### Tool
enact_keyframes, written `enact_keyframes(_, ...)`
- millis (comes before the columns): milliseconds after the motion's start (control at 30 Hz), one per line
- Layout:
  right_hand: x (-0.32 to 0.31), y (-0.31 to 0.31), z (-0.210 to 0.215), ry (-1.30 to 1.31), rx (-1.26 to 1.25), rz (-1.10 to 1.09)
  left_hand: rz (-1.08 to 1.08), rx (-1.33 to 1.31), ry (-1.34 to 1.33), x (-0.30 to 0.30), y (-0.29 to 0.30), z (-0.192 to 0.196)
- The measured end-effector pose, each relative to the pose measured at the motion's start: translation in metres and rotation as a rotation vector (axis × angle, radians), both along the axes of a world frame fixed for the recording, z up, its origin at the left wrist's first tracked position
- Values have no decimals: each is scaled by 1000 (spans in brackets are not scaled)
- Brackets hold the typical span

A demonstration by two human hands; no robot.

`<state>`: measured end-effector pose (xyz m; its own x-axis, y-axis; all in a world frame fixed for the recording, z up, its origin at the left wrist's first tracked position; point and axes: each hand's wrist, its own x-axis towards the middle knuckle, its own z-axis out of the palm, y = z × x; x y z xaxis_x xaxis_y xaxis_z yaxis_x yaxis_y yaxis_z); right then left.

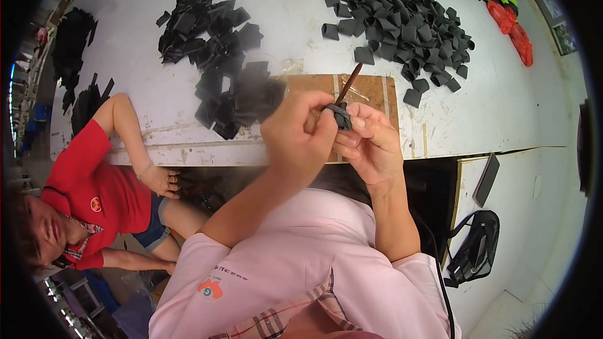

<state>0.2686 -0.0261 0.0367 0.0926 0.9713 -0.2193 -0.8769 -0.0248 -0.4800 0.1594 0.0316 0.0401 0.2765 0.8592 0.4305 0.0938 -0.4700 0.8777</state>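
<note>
Above the table's near edge, my left hand [301,129] and my right hand [374,141] meet with fingers closed on a small black fabric piece [340,117], which looks folded or looped. A thin reddish-brown stick [349,83] rises from the piece, leaning up to the right. Its lower end is hidden at the fabric and fingers, so I cannot tell which hand steadies it. Beneath my hands lies a brown board [384,97], partly covered by them. Ahead to the right is a heap of small black tube-like pieces [402,25]; ahead to the left, flat black pieces [213,31] are piled.
The white table [282,0] spreads ahead. Nearer dark pieces [229,97] lie left of the board. A red plastic bag [510,28] is far right, and a black bag [474,248] sits lower right. At left, a person in a red shirt [100,182] sits close by.
</note>
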Motion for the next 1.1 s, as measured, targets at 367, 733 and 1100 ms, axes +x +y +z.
enact_keyframes(367,44,45,33,-555,143,100,-898,-1419,-1006,7,53,23)
enact_keyframes(733,41,47,14,-613,236,137,-910,-1123,-843,2,49,0)
enact_keyframes(1100,49,54,15,-654,251,222,-952,-1050,-920,11,53,0)
